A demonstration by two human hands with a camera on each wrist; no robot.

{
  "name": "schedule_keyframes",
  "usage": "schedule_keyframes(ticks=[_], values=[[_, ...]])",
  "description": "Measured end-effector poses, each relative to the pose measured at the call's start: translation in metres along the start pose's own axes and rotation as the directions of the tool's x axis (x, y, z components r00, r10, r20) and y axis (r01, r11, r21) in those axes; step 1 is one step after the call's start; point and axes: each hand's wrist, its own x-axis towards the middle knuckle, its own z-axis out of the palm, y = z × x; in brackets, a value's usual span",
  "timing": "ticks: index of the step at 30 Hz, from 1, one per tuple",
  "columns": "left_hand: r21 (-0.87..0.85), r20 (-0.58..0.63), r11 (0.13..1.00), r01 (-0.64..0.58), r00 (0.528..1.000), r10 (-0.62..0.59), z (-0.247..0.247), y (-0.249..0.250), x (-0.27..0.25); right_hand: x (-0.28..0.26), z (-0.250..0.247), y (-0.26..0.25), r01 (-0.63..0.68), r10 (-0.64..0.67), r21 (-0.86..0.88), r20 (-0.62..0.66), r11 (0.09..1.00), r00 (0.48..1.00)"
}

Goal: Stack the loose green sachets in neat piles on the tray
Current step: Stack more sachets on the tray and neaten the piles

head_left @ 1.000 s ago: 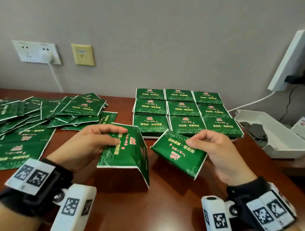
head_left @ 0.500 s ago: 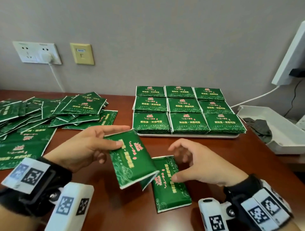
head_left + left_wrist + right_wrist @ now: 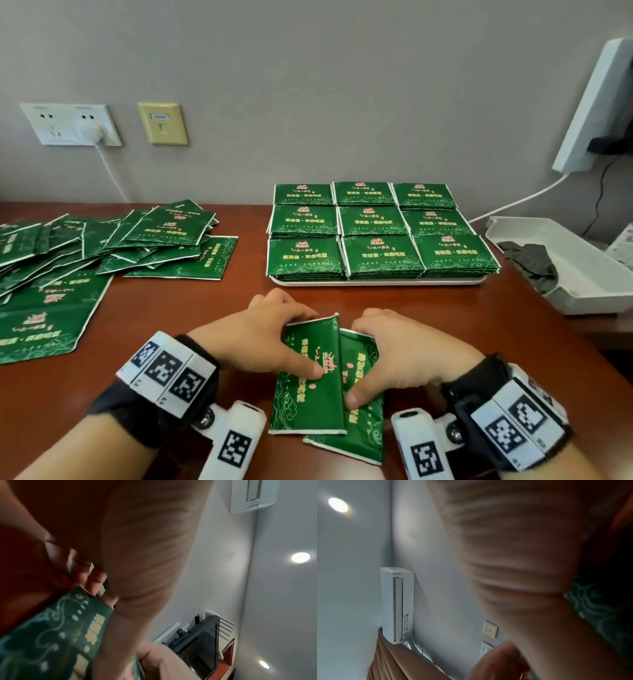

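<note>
Moved: both my hands have come together since half a second ago, sachets now overlapping.
Left hand (image 3: 260,339): pinches upper sachet (image 3: 308,394).
Right hand (image 3: 404,356): grips lower sachet (image 3: 363,435) beneath.
Tray (image 3: 376,283): beyond my fingers, piles stacked.

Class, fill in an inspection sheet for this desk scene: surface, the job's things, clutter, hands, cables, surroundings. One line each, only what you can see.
Surface: brown wooden desk, glossy.
Job's things: white tray with nine neat piles of green sachets; loose sachets heaped at the left; two sachets overlapping on the desk at the front.
Clutter: white bin at the right, holding a dark cloth.
Hands: left hand and right hand each have a grip on the two front sachets, thumbs on top.
Cables: white cable from a wall plug; another white cable at the right.
Surroundings: grey wall, socket, yellow wall plate.
</note>
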Motion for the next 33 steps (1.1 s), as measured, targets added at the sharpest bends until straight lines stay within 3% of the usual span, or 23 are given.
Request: schedule_keyframes(ticks=[4,7,9,11,13,16,18,21,24,26,30,33], values=[[-0.157,0.028,0.982,-0.105,0.993,0.111,0.000,0.006,0.009,0.001,-0.001,0.008,0.082,-0.075,0.170,-0.049,0.982,0.996],[-0.237,0.051,0.959,-0.158,0.983,0.174,-0.017,0.009,0.016,0.004,-0.005,0.023,0.085,-0.057,0.250,-0.115,0.965,0.992],[-0.257,0.001,0.949,-0.181,0.982,0.187,-0.036,0.018,0.021,0.005,-0.007,0.031,0.069,-0.009,0.387,-0.156,0.920,0.988],[-0.317,-0.108,0.925,-0.212,0.976,0.187,-0.056,0.030,0.032,0.006,-0.010,0.036,0.098,0.041,0.580,-0.222,0.809,0.974],[-0.422,-0.244,0.870,-0.254,0.956,0.160,-0.069,0.049,0.046,0.005,-0.017,0.038,0.161,0.132,0.663,-0.370,0.731,0.920],[-0.545,-0.429,0.777,-0.313,0.901,0.062,-0.075,0.079,0.073,0.003,-0.032,0.044,0.303,0.320,0.740,-0.570,0.601,0.757],[-0.616,-0.490,0.719,-0.323,0.871,-0.028,-0.075,0.097,0.094,0.002,-0.046,0.053,0.392,0.419,0.777,-0.607,0.493,0.675],[-0.673,-0.561,0.654,-0.346,0.815,-0.147,-0.074,0.118,0.123,0.006,-0.080,0.078,0.443,0.523,0.791,-0.612,0.422,0.594],[-0.643,-0.649,0.664,-0.382,0.733,-0.207,-0.073,0.125,0.149,0.016,-0.122,0.106,0.365,0.590,0.827,-0.561,0.427,0.581],[-0.600,-0.675,0.709,-0.370,0.711,-0.199,-0.070,0.119,0.163,0.023,-0.143,0.125,0.290,0.614,0.845,-0.528,0.450,0.587],[-0.464,-0.681,0.838,-0.285,0.720,-0.132,-0.067,0.099,0.181,0.039,-0.157,0.157,0.106,0.622,0.789,-0.552,0.605,0.555],[-0.375,-0.651,0.913,-0.161,0.747,-0.136,-0.066,0.090,0.187,0.048,-0.159,0.165,0.041,0.600,0.761,-0.543,0.648,0.588]])
